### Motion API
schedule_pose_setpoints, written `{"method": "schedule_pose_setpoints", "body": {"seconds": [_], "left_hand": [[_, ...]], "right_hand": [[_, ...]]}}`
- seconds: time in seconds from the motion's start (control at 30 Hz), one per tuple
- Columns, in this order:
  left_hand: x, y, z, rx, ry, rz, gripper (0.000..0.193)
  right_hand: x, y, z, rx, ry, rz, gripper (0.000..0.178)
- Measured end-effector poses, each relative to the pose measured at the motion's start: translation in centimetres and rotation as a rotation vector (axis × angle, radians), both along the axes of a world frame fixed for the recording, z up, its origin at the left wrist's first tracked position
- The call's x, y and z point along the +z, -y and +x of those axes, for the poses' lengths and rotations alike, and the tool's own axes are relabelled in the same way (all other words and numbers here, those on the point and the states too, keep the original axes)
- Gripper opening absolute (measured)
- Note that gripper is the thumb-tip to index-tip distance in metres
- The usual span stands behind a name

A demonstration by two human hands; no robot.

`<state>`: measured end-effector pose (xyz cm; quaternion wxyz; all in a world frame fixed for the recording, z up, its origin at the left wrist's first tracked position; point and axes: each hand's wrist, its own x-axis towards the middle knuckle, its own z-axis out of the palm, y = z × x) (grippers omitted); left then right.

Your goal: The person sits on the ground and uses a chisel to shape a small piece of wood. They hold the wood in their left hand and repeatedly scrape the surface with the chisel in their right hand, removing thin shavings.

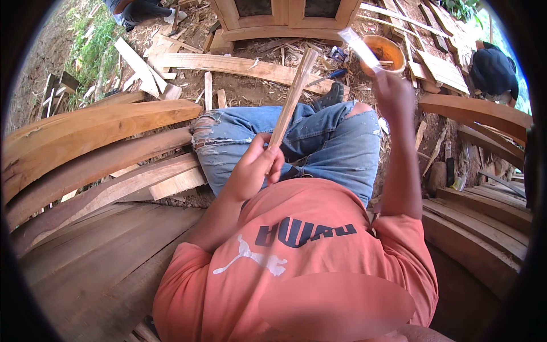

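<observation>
My left hand is closed around the lower end of a narrow wooden stick, which slants up and away in front of my lap. My right hand is raised at the right and blurred by motion. It grips a flat, bright, blade-like tool, too smeared to name exactly, which points up and to the left. The tool is apart from the stick. My legs in torn jeans are bent below the stick.
A wooden cabinet stands ahead, beside an orange bucket. A long plank, wood shavings and a blue-handled tool lie on the ground. Curved wooden beams flank me. Other people are at the far right and far left.
</observation>
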<state>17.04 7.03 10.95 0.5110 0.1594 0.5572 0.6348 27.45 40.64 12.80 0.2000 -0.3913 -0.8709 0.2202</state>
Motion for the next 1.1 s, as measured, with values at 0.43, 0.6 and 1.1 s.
{"method": "schedule_pose_setpoints", "body": {"seconds": [0.43,0.6,1.1], "left_hand": [[-1.2,-1.6,1.6,0.046,-0.798,-0.18,0.031],[0.3,-2.1,1.0,0.058,-0.911,-0.27,0.032],[0.4,0.3,0.7,-0.016,-0.839,-0.165,0.028]], "right_hand": [[-1.1,6.3,-0.7,0.385,0.078,0.271,0.057],[-0.7,5.2,-1.9,0.418,0.056,0.35,0.059],[-0.5,3.6,-0.2,0.435,-0.021,0.531,0.062]]}}
